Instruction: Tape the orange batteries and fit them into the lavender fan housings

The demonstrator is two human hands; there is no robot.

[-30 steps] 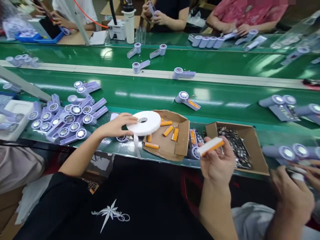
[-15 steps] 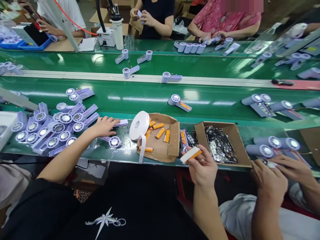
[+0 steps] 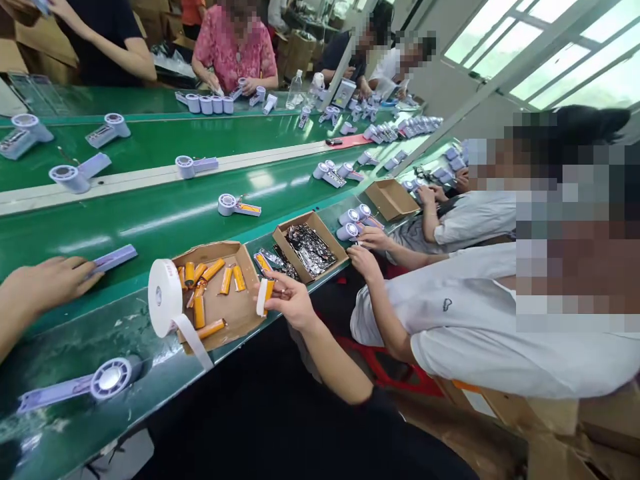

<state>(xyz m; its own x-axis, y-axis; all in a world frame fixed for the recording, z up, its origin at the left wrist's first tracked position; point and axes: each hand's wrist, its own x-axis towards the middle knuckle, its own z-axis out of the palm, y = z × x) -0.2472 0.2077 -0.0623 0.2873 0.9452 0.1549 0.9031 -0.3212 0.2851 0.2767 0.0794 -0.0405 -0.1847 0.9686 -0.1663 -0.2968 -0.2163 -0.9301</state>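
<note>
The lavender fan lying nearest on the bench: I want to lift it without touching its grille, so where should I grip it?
Judging by its pose, grip the lavender fan by its long flat handle, from above: the handle points left, clear of the round head and the tape roll.

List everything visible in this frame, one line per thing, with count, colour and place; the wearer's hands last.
tape roll: one, white, on edge beside the battery box, tail hanging.
battery box: one, brown cardboard, near table edge.
loose batteries: about nine, orange, in that box.
parts box: one, brown cardboard, holding dark parts, right of the battery box.
fan body: one, lilac, lying near the table's edge, bottom left.
fan on belt: one, lilac with orange battery, mid belt.
conveyor belt: green, running across the view.
co-worker's hands: two, at lilac fans to the right.
left hand: on a lilac cover.
right hand: holding a white-wrapped orange battery.
</note>
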